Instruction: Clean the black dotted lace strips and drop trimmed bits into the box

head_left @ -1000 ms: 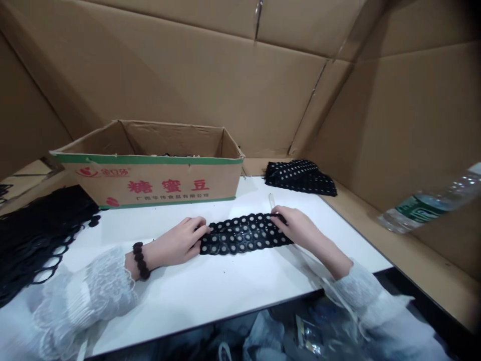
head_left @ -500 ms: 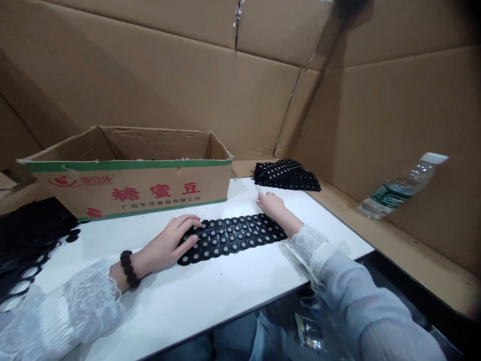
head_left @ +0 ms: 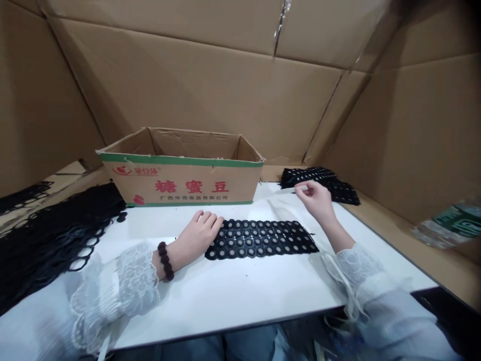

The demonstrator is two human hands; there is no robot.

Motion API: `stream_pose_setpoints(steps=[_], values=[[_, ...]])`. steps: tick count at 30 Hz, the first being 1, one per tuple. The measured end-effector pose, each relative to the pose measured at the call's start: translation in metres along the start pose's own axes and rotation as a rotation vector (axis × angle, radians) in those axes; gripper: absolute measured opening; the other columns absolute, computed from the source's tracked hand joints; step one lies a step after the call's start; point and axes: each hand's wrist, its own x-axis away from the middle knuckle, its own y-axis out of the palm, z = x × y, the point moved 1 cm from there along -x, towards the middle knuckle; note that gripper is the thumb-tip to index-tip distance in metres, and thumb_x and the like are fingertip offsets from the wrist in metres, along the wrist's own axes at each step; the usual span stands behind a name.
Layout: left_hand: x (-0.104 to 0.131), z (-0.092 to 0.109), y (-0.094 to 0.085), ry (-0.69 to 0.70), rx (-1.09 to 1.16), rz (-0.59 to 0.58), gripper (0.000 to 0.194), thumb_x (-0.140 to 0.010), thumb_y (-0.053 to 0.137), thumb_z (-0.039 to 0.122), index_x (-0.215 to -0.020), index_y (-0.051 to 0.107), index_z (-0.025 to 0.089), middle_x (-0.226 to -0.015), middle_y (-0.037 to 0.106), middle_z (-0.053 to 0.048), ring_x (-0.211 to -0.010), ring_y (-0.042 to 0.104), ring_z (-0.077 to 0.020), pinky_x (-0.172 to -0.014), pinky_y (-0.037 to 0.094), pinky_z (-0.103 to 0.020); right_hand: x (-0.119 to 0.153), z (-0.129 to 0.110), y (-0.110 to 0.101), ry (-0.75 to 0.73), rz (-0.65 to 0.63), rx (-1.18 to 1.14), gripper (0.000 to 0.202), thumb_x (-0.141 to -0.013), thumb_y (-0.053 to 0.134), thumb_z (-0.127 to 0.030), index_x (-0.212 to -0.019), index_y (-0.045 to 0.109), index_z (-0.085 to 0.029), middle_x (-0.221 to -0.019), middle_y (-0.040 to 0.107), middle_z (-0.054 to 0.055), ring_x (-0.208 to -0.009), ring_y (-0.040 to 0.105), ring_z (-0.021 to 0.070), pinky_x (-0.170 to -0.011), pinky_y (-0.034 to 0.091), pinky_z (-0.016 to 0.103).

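Note:
A black sheet [head_left: 259, 239] with rows of round grey-centred discs lies flat on the white table. My left hand [head_left: 201, 231] rests at its left end, fingers drawn together and curled over the upper corner. Off the sheet's upper right, my right hand [head_left: 315, 196] is raised, thumb and forefinger pinching a thin white stick [head_left: 288, 190] that points left. Its exact kind I cannot make out. Behind that hand lies a pile of black dotted sheets [head_left: 311, 175].
An open cardboard box [head_left: 184, 183] with red lettering stands at the back. Left of it lie black sheets full of round holes [head_left: 56, 230]. A plastic bottle [head_left: 451, 223] is at the right, and cardboard walls [head_left: 195, 85] surround the white table [head_left: 210, 301].
My right hand has lifted away from the sheet's right end, and the white stick now shows more clearly. My left hand's spread fingers have drawn together. The view has turned left.

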Motion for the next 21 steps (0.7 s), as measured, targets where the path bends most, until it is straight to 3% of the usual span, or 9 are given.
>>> stream_pose_setpoints(steps=[3, 6, 9, 14, 18, 21], values=[[0.001, -0.002, 0.006, -0.084, 0.044, 0.015, 0.025, -0.087, 0.036, 0.012, -0.106, 0.051, 0.011, -0.094, 0.055, -0.01, -0.088, 0.048, -0.0228, -0.079, 0.04, -0.036, -0.005, -0.045, 0.0, 0.004, 0.071, -0.343, 0.017, -0.078, 0.053, -0.032, -0.076, 0.058, -0.016, -0.063, 0.051, 0.0, -0.054, 0.048, 0.0119, -0.052, 0.039, 0.024], [0.003, -0.003, 0.008, -0.097, -0.04, 0.031, 0.017, -0.086, 0.039, 0.014, -0.092, 0.055, 0.012, -0.09, 0.055, -0.01, -0.088, 0.049, -0.0242, -0.08, 0.04, -0.038, 0.0, -0.093, 0.015, -0.126, 0.124, -0.518, 0.015, -0.083, 0.049, -0.032, -0.077, 0.053, -0.018, -0.067, 0.049, -0.001, -0.056, 0.047, 0.0104, -0.053, 0.039, 0.024], [0.004, -0.001, 0.006, -0.058, -0.205, 0.085, 0.013, -0.085, 0.042, 0.014, -0.085, 0.055, 0.012, -0.087, 0.055, -0.01, -0.095, 0.048, -0.0273, -0.092, 0.034, -0.045, 0.018, -0.121, 0.04, -0.232, 0.039, -0.545, 0.014, -0.086, 0.044, -0.03, -0.079, 0.048, -0.019, -0.069, 0.049, -0.001, -0.062, 0.047, 0.0111, -0.059, 0.04, 0.024], [0.007, -0.002, 0.003, -0.047, -0.259, 0.09, 0.01, -0.084, 0.045, 0.016, -0.078, 0.053, 0.014, -0.078, 0.054, -0.007, -0.09, 0.05, -0.0255, -0.095, 0.032, -0.044, 0.055, -0.114, 0.079, -0.31, -0.326, -0.484, 0.01, -0.085, 0.042, -0.027, -0.079, 0.043, -0.02, -0.067, 0.047, -0.001, -0.061, 0.047, 0.0115, -0.06, 0.038, 0.025], [0.007, -0.002, 0.004, -0.025, -0.239, 0.063, 0.01, -0.084, 0.043, 0.014, -0.079, 0.051, 0.014, -0.078, 0.054, -0.006, -0.085, 0.051, -0.0232, -0.093, 0.034, -0.043, 0.067, -0.1, 0.09, -0.26, -0.567, -0.413, 0.02, -0.083, 0.045, -0.027, -0.066, 0.038, -0.02, -0.057, 0.043, -0.004, -0.052, 0.042, 0.0102, -0.052, 0.032, 0.024], [0.007, -0.004, 0.004, -0.03, -0.138, 0.025, 0.013, -0.086, 0.039, 0.015, -0.078, 0.049, 0.015, -0.077, 0.054, -0.006, -0.078, 0.051, -0.0219, -0.08, 0.04, -0.039, 0.067, -0.103, 0.087, -0.26, -0.572, -0.368, 0.026, -0.082, 0.046, -0.029, -0.06, 0.038, -0.019, -0.058, 0.045, -0.002, -0.056, 0.044, 0.0114, -0.055, 0.034, 0.025]])
